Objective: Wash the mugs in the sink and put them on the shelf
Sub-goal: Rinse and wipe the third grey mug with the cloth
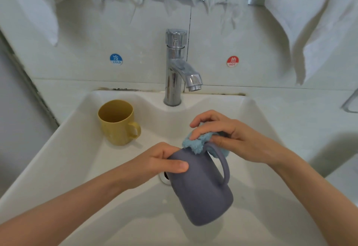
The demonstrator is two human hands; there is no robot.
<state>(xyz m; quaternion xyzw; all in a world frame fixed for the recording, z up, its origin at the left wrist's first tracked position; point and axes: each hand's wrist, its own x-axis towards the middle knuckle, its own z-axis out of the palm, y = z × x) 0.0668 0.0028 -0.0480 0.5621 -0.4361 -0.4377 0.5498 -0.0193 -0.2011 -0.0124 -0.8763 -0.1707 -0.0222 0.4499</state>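
Mugs: blue-grey mug (201,189) being wiped; yellow mug (116,123) waiting in sink (58,158).
Hands: left hand (160,160) grips mug; right hand (219,131) clutches blue cloth (195,143).
Shelving: not begun.

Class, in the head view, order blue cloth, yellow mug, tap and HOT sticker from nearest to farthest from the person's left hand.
1. blue cloth, beside the left hand, on the grey mug
2. yellow mug, back left in the sink
3. tap, centre back
4. HOT sticker, up right of the tap

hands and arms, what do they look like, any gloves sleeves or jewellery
The left hand and right hand are bare: no gloves, rings or watch, nails cut short. The left arm and right arm are bare too, no sleeve in view.
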